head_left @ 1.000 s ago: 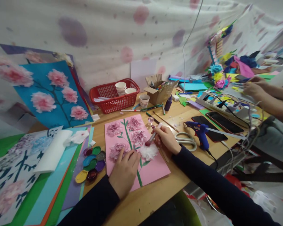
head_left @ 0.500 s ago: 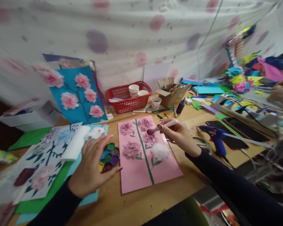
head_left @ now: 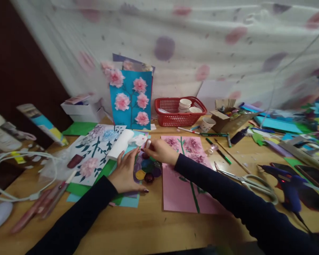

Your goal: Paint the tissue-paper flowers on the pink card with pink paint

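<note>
My right hand [head_left: 161, 152] is closed on a paintbrush; its white handle [head_left: 148, 143] pokes up from the fingers, and the bristles are mostly hidden. It is over the far side of a cluster of round paint pots [head_left: 140, 175]. Beside these pots, on the left, my left hand [head_left: 125, 173] lies with thumb and fingers apart, holding nothing; whether it touches them I cannot tell. Under my right forearm is a pink sheet [head_left: 175, 198] with a painted green stem and purplish-pink paper flowers [head_left: 192, 145]. My arm covers part of it.
A blue flower picture [head_left: 130, 102] stands at the back beside a red basket [head_left: 179, 120] of paper cups. Scissors [head_left: 251, 182] and a blue glue gun [head_left: 284, 182] lie right. Left are a white roll [head_left: 121, 144], a flower sheet [head_left: 90, 170] and a white cable [head_left: 13, 156].
My right hand has carried the brush left, from the flowers on the pink sheet to the paint pots. The view has turned left. My left hand stays spread beside the pots.
</note>
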`<state>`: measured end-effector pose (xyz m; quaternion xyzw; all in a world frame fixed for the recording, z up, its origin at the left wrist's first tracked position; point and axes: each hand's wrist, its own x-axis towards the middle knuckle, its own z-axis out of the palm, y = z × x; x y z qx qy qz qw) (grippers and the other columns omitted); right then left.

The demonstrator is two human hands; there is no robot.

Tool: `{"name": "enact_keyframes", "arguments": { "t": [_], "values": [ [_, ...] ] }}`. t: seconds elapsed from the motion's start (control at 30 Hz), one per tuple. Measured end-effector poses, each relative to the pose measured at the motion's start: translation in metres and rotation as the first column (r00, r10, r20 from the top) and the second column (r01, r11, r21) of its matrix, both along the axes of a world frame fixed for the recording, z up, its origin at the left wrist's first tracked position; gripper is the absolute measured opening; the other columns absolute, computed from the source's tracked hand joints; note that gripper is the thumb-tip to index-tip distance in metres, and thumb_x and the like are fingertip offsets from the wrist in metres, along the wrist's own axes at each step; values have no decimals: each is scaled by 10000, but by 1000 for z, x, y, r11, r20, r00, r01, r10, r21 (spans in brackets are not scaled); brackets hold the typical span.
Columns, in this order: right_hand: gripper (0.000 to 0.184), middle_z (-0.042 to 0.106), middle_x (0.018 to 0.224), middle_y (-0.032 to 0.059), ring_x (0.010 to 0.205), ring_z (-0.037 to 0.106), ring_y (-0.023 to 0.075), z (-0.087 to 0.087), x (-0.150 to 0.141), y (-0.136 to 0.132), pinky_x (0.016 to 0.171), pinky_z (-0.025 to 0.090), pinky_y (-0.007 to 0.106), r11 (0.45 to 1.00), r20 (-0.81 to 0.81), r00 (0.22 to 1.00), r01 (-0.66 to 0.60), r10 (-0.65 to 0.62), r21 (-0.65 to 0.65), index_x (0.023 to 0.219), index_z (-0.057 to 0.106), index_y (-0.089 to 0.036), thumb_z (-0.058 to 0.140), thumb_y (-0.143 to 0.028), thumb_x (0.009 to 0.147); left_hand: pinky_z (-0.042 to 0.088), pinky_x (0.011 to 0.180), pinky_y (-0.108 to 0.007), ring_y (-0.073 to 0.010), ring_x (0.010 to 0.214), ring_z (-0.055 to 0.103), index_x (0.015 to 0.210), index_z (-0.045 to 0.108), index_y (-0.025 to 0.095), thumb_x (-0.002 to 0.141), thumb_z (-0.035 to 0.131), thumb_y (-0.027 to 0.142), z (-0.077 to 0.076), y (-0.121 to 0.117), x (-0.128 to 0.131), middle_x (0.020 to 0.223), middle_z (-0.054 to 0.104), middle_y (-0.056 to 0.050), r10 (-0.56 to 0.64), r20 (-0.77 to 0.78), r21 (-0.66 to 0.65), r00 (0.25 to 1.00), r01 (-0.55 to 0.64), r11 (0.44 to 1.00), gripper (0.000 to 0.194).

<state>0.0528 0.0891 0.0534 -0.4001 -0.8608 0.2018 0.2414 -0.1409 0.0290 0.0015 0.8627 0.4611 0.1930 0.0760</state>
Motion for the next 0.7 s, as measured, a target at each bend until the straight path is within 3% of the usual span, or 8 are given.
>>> {"name": "enact_keyframes", "arguments": {
  "t": [0.33, 0.7],
  "values": [
    [189, 566, 564, -6, 512, 486, 92, 0, -4, 1, 522, 298, 208, 988, 46, 987, 153, -152, -30, 696, 565, -146, 565, -254, 851, 61, 1110, -576, -337, 1348, 330, 1444, -7, 179, 508, 812, 539, -1, 4, 2, 1424, 382, -212, 15, 92, -80, 996, -8, 997, 1295],
    [189, 574, 579, -6, 515, 478, 95, -7, -9, 3, 521, 302, 210, 987, 13, 989, 151, -151, -52, 723, 568, -142, 539, -264, 864, 68, 1101, -579, -337, 1325, 353, 1451, 1, 180, 508, 813, 536, -8, 5, 0, 1389, 423, -195, 7, 121, -48, 993, -1, 999, 1294]
  ]
}}
